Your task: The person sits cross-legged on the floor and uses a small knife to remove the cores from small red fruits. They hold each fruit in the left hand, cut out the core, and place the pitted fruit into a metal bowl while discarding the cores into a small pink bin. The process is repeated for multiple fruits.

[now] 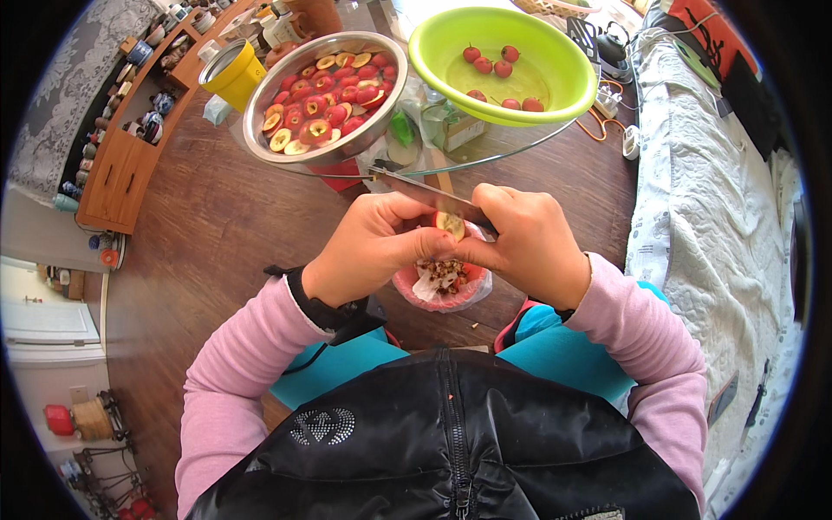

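My left hand [383, 244] pinches a cut half of a small red fruit, perhaps a hawthorn [450, 225], with its pale inner face showing. In my right hand [523, 237] is a knife [429, 193], its blade slanting up to the left just behind the fruit. The right thumb also rests near the fruit's lower edge. Below both hands, a pink waste bin [406, 289] lined with a clear bag holds brown and red scraps and white tissue. The knife's handle is mostly hidden in my right fist.
On the glass table [507, 156] stand a steel basin [250, 120] of cut red fruit in liquid and a lime-green basin [448, 91] with several whole ones. A yellow container [237, 75] is at left. A quilted white cover [689, 214] lies at right; orange cable [595, 127] trails nearby.
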Demonstrator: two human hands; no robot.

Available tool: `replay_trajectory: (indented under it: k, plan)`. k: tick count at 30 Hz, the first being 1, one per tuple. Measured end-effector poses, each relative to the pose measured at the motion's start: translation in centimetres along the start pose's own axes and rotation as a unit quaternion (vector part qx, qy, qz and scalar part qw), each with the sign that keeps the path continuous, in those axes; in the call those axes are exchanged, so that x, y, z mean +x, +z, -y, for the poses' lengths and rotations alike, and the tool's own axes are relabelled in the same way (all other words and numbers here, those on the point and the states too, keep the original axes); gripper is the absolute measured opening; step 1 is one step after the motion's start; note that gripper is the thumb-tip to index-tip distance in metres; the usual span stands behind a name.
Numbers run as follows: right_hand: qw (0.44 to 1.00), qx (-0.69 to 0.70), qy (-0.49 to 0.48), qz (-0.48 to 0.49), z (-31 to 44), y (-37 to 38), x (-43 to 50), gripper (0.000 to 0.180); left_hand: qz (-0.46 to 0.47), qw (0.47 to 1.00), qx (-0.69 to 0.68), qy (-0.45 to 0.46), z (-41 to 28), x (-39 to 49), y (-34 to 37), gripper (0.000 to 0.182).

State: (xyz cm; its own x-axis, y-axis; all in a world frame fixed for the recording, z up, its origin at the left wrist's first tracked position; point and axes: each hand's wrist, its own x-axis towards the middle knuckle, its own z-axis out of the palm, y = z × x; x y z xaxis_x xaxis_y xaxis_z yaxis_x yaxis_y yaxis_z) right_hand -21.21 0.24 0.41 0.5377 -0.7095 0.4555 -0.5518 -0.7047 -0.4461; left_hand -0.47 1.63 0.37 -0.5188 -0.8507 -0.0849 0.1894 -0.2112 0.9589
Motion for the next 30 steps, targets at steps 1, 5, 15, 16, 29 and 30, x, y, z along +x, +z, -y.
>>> replay_trajectory:
  k: [1, 5, 15, 16, 29, 30]
  plan:
    - [1.0, 0.004, -0.001, 0.0, 0.0, 0.0, 0.0, 0.042, 0.002, 1.0, -0.008, -0.004, 0.0, 0.0, -0.1, 0.023]
    - [1.0, 0.013, -0.005, -0.006, 0.2, 0.0, -0.2, 0.041, 0.035, 0.999, 0.011, 0.006, -0.1, 0.0, -0.4, 0.03]
    - [0.999, 0.019, -0.018, -0.033, -0.4, 0.0, 0.1, 0.045, -0.012, 0.999, 0.032, 0.01, -0.5, 0.0, -0.8, 0.039]
    - [0.999, 0.022, -0.016, -0.033, -0.5, 0.1, 0.1, 0.045, -0.006, 1.0, 0.023, 0.009, -0.4, 0.0, -0.8, 0.039]
    - [1.0, 0.014, 0.01, -0.02, -0.6, -2.4, -0.7, 0.023, -0.036, 0.995, -0.021, 0.094, -0.6, 0.2, -1.0, 0.044]
    - [1.0, -0.004, 0.005, -0.005, -0.9, -2.9, -0.9, 0.022, -0.033, 0.995, -0.021, 0.096, -0.6, 0.2, -1.1, 0.043]
